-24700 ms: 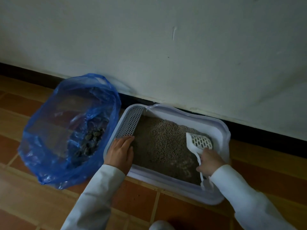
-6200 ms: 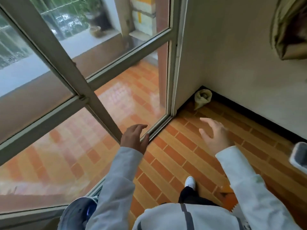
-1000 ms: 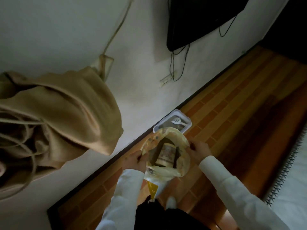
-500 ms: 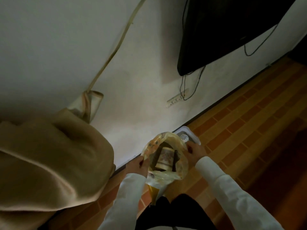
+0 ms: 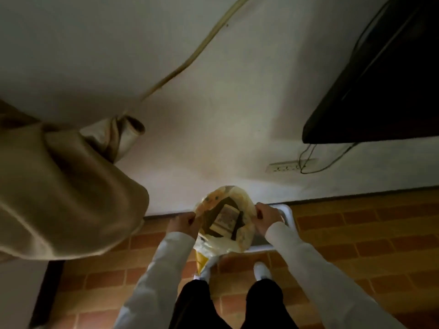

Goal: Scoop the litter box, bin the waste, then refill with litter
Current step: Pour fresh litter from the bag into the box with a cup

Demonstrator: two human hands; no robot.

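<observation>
Litter bag (image 5: 225, 241) held upright directly above the litter box (image 5: 288, 214), mouth stretched wide, apparently so the contents can be checked or tipped straight down for the refill. Left hand (image 5: 183, 223) gripping the near-left rim of the bag, fingers (image 5: 190, 218) curled round the plastic; right hand (image 5: 266, 216) gripping the opposite rim, fingers likewise curled tight. Inner packet (image 5: 225, 219) visible inside the bag, label unreadable. Litter box mostly hidden beneath bag and right sleeve, only a pale corner showing, set against the wall (image 5: 213, 115). Floor (image 5: 356, 245) of orange brick-pattern tile around the box. Power strip (image 5: 292, 165) on the wall above the box, dark screen (image 5: 380, 91) higher to its right, tan curtain (image 5: 59, 186) to its left. Lighting dim.
</observation>
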